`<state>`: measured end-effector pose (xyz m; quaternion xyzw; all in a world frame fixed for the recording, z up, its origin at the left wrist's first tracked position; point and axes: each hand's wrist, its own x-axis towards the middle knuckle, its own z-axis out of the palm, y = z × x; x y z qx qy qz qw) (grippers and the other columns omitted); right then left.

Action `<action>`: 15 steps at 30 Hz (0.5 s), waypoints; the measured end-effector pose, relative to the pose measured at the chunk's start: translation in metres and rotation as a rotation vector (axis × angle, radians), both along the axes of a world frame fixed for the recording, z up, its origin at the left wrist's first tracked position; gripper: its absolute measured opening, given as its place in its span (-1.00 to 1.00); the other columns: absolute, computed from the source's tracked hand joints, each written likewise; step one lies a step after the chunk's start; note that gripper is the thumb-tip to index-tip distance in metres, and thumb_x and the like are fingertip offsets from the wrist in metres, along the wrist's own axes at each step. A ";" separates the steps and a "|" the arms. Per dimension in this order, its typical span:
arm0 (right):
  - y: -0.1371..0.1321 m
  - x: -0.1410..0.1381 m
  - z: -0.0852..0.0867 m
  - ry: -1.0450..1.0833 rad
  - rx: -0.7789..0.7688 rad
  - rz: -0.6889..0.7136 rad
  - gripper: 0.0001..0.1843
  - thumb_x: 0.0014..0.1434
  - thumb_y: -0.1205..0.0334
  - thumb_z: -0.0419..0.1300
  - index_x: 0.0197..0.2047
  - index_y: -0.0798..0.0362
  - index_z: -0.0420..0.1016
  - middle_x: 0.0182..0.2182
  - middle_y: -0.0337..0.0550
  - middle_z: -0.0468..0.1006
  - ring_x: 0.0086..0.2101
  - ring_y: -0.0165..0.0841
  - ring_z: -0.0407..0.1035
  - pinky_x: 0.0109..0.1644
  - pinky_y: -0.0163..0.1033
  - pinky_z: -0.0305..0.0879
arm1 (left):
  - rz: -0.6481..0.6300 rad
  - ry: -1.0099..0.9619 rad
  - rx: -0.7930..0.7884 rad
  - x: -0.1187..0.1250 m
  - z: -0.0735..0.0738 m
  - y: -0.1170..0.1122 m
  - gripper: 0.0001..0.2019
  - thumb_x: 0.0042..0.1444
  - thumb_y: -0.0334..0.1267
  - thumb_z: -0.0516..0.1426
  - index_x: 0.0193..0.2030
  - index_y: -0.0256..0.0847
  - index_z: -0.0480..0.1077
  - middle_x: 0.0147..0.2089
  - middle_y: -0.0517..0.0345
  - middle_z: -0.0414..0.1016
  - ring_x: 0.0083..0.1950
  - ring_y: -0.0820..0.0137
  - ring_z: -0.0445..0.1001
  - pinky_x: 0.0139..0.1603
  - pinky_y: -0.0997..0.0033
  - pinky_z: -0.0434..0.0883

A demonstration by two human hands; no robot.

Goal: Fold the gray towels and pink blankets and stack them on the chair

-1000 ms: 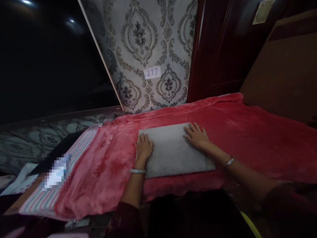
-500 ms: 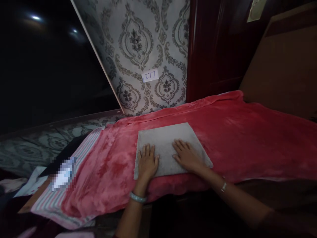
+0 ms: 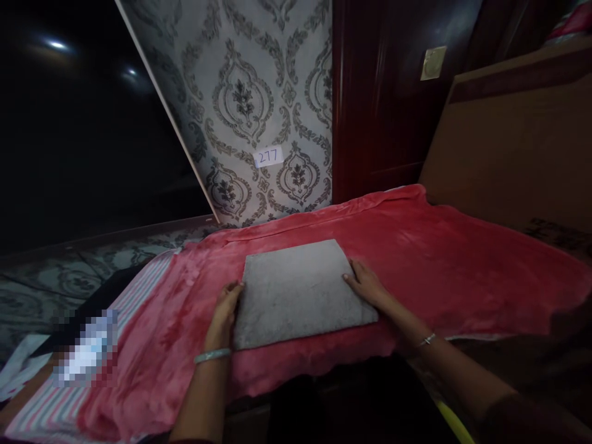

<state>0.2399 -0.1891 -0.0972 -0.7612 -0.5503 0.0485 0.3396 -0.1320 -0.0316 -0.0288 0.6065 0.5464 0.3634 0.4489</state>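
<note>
A folded grey cloth [image 3: 298,293] lies flat in a neat rectangle on a red plush blanket [image 3: 439,271]. My left hand [image 3: 225,308] rests against the cloth's left edge, fingers curled along the side. At the right edge lies my right hand [image 3: 366,285], its fingers stretched out and touching the cloth's side. Neither hand lifts the cloth. Each wrist wears a bracelet.
Patterned grey wallpaper with a label reading 277 [image 3: 269,156] stands behind the blanket. A dark red door [image 3: 383,92] and a brown wooden board [image 3: 513,142] are at the right. A striped cloth [image 3: 50,407] and a blurred-out patch [image 3: 83,354] lie at the left.
Both hands slid off the top of the grey cloth to its left and right edges. The camera view shifted slightly.
</note>
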 end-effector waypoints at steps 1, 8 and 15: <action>0.007 -0.001 0.002 0.101 0.029 0.021 -0.32 0.24 0.03 0.06 0.33 0.22 0.28 0.21 0.21 0.43 0.20 -0.04 0.32 0.30 0.10 0.21 | -0.005 -0.051 -0.072 -0.001 0.002 0.002 -0.77 0.19 -0.18 0.15 -0.12 -0.28 0.47 -0.37 0.12 0.58 -0.25 0.30 0.56 -0.22 0.37 0.49; 0.028 -0.005 0.005 0.490 0.109 0.057 -0.40 0.11 0.18 0.08 0.21 0.21 0.38 0.00 0.08 0.60 -0.06 -0.16 0.51 0.07 -0.04 0.45 | -0.105 -0.211 -0.358 0.006 0.010 0.001 -0.74 -0.06 -0.15 0.35 -0.31 -0.26 0.47 -0.46 0.13 0.57 -0.38 0.30 0.57 -0.26 0.31 0.53; 0.027 -0.005 0.015 0.548 0.115 0.083 -0.53 0.07 0.17 0.14 0.04 0.15 0.51 -0.18 -0.02 0.66 -0.21 -0.17 0.55 -0.14 -0.10 0.52 | -0.227 -0.298 -0.478 0.002 0.016 -0.003 -0.60 -0.17 -0.13 0.44 -0.20 -0.24 0.52 -0.31 -0.02 0.66 -0.22 0.17 0.66 -0.21 0.29 0.59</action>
